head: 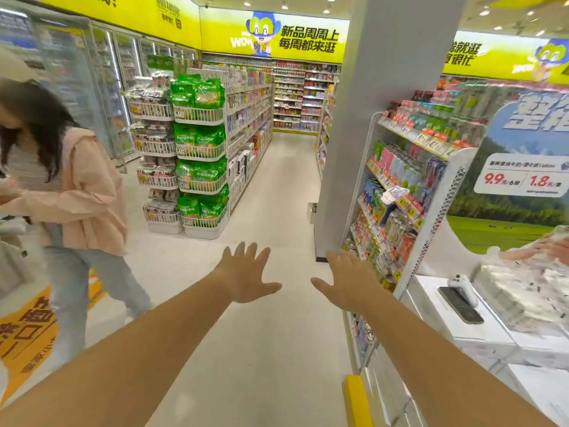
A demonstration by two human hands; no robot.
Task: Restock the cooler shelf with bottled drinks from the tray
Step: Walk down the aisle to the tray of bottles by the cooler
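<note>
Both my arms stretch forward over the shop aisle floor. My left hand (246, 274) is flat with fingers spread and holds nothing. My right hand (348, 280) is likewise spread and empty, close to the small-goods rack on the right. Glass-door coolers (70, 78) line the far left wall, blurred. No tray and no bottled drinks can be made out.
A person in a pink jacket (83, 192) stands at left, near the coolers. A basket stand of green snack bags (201, 155) sits ahead left. A grey pillar (369, 118) and a wire rack (397, 192) flank the right. A white counter (462, 322) holds a phone.
</note>
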